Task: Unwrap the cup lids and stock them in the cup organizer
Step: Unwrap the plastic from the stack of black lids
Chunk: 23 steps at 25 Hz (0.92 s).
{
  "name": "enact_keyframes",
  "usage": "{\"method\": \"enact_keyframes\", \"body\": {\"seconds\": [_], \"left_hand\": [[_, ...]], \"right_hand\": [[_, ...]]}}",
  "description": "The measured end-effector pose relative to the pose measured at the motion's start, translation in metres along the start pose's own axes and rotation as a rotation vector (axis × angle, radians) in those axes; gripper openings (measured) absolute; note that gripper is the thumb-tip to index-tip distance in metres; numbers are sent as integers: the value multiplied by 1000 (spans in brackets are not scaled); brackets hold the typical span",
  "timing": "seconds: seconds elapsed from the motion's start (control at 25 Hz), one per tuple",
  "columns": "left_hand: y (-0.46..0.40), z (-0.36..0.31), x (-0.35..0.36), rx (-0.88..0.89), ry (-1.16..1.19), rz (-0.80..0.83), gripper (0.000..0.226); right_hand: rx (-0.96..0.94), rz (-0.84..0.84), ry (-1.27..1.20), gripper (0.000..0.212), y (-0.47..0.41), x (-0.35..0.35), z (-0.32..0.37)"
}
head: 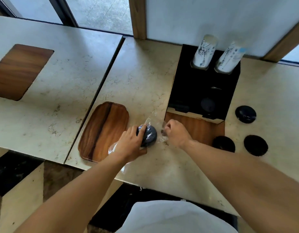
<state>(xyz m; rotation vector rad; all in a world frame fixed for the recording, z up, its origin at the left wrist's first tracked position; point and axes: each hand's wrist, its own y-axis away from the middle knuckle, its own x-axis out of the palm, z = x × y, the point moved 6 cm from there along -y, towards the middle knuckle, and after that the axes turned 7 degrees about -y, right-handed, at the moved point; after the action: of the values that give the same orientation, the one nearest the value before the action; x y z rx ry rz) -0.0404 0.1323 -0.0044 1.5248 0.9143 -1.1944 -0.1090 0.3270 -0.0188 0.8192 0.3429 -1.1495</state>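
Item: stack of black cup lids (149,136), wrapped in clear plastic wrap (151,120). Location: on the pale bench (140,78), near its front edge, just right of the wooden tray (103,130) and in front of the black cup organizer (202,91).

Left hand (130,143): grip closed over the left side and top of the stack, fingers lying across it, pinning it to the bench. Loose wrap shows under the wrist.

Right hand (176,132): grip narrow, fingertips pinched on a fold of the wrap just right of the stack; the exact pinch point is blurred.

Organizer contents: two printed paper cup stacks (204,51) upright in the rear slots; front compartments dark, contents unclear. Three loose black discs (245,114) lie on the bench to its right, probably lids, not certain.

Step in hand, as judged: unwrapping; the wrap is open at the top but the lids sit inside it, none of this stack stocked.

Next move calls for: pulling the wrap away to the right while the left hand steadies the stack, then lifting the bare lids clear and carrying them to an organizer compartment without spilling the stack.
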Motion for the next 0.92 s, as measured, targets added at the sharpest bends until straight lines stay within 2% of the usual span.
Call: {"method": "enact_keyframes", "body": {"seconds": [0.4, 0.68, 0.72, 0.8, 0.92], "left_hand": [[6, -48, 27, 96, -5, 82, 106], [8, -52, 29, 77, -53, 2, 110], [8, -54, 27, 58, -49, -25, 110], [6, -56, 24, 13, -20, -70, 105], [-4, -66, 17, -5, 2, -115, 101]], "right_hand": [[85, -44, -17, 14, 39, -5, -59], [93, -60, -43, 7, 37, -7, -61], [85, -72, -41, 11, 38, -9, -59], [13, -143, 21, 28, 38, -16, -53], [-212, -243, 100, 22, 39, -25, -32]]}}
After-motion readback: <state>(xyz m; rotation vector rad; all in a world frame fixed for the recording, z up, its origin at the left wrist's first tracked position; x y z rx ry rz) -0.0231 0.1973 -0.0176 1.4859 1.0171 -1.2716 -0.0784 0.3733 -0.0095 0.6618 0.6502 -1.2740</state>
